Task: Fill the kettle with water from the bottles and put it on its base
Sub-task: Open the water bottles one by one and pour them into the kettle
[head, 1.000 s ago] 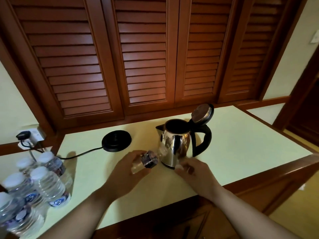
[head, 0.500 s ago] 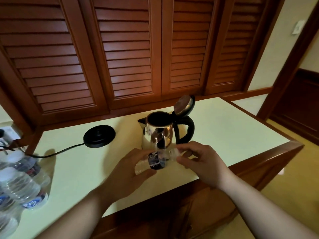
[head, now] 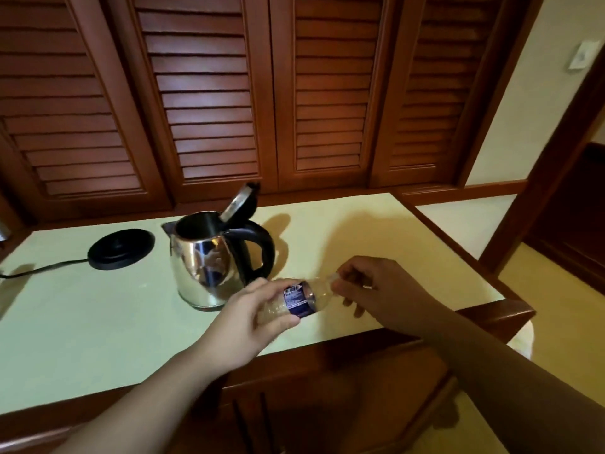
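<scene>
A shiny steel kettle (head: 209, 257) with a black handle stands on the pale counter (head: 98, 316), its lid flipped up. Its round black base (head: 121, 248) lies to the left, cord trailing off left. In front of the kettle, my left hand (head: 252, 319) holds a small clear water bottle (head: 301, 298) with a dark blue label, lying nearly level, neck pointing right. My right hand (head: 376, 290) has its fingers closed around the bottle's neck end; the cap is hidden by the fingers.
Louvred wooden cupboard doors (head: 212, 109) rise behind the counter. The counter's wooden edge (head: 491, 316) runs along the front and right. A doorway and floor (head: 556, 290) open to the right.
The view has swung right, so the spare bottles at the left have left the frame. Both hands and the bottle have shifted to the right of the kettle's front.
</scene>
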`<move>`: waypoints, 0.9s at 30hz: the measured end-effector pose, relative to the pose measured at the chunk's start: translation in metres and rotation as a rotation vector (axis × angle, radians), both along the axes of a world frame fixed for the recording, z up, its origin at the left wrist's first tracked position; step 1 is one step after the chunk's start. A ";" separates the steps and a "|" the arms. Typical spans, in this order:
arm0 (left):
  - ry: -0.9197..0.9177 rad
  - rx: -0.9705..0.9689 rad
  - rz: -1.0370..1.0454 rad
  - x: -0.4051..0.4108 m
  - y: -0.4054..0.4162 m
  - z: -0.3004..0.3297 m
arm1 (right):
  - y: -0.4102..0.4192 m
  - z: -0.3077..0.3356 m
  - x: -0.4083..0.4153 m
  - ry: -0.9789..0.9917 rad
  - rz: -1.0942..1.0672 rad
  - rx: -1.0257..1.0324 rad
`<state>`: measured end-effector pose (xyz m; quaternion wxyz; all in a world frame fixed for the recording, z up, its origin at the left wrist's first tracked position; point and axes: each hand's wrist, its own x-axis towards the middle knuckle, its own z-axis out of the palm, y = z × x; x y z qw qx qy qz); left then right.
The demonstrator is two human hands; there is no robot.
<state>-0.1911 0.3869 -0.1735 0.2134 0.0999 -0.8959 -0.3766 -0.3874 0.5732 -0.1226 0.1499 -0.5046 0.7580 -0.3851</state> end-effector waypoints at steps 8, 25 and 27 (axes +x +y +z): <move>-0.064 0.082 -0.007 -0.054 0.028 0.024 | 0.026 0.022 -0.068 0.068 0.127 -0.054; 0.081 0.231 0.023 -0.170 0.052 0.001 | 0.028 0.019 -0.140 0.088 -0.119 0.018; 0.055 0.212 0.039 -0.184 0.054 0.002 | 0.028 0.027 -0.151 0.155 -0.130 0.011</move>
